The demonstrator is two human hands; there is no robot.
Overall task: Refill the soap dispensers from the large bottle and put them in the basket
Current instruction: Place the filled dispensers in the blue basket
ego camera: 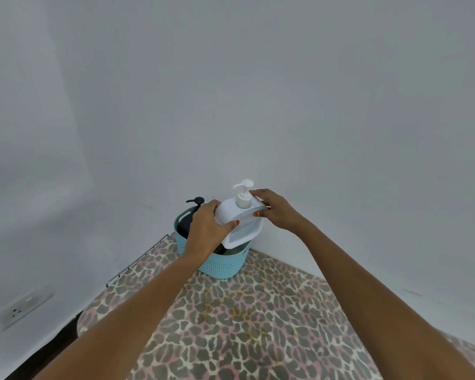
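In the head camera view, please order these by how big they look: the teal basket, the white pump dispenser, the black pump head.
1. teal basket, largest, though hands and dispenser cover part of it.
2. white pump dispenser, held over the basket by left hand and right hand; being nearer may enlarge it.
3. black pump head, clearly smallest.

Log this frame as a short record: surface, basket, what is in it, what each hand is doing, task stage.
surface: leopard-print cover, set against a white wall
basket: light blue woven basket, at the far end of the surface
in basket: black dispenser, upright, pump showing above the rim
held item: white dispenser, pump on, above the basket opening
left hand: grips the white dispenser's left side
right hand: grips its right side
large bottle: not in view
stage: white dispenser not yet set in the basket
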